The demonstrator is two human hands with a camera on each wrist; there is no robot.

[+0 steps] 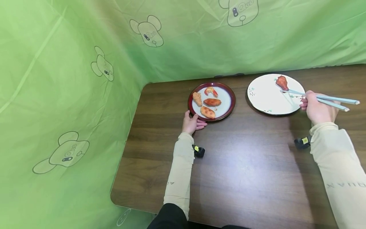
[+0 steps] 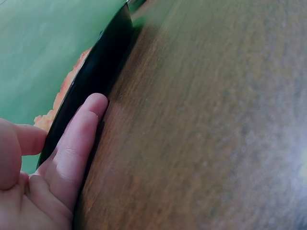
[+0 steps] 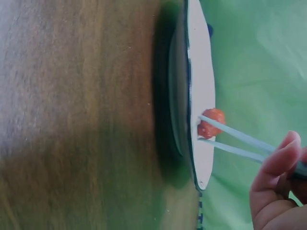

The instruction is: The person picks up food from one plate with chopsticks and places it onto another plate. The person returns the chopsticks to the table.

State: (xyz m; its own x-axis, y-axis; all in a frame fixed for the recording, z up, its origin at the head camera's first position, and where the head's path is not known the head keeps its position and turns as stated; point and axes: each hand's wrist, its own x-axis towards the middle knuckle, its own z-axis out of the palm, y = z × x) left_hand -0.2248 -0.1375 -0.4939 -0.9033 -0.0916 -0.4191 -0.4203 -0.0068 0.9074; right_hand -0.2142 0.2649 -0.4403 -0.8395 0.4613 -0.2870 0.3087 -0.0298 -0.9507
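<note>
My left hand (image 1: 191, 123) holds the near left edge of a brown-red rimmed plate (image 1: 232, 106), thumb at the rim and fingers along its outer underside (image 2: 72, 148). On that plate lie a shrimp (image 1: 211, 92), a breaded piece (image 1: 197, 99) and two browned food pieces, one reddish (image 1: 212, 102), one golden (image 1: 207, 112). With my right hand (image 1: 321, 106) I grip light-blue chopsticks (image 1: 337, 99) over a white plate (image 1: 266, 100) with a floral pattern. Their tips are at a red-brown chicken drumstick (image 1: 282, 82) on this plate, one on each side of it in the right wrist view.
Both plates stand toward the back of a brown wooden table (image 1: 228, 178). Green cloth (image 1: 186, 57) with printed animal heads hangs behind the table and on its left. A black wrist camera (image 1: 199, 151) sits at the left wrist, another (image 1: 301, 143) at the right.
</note>
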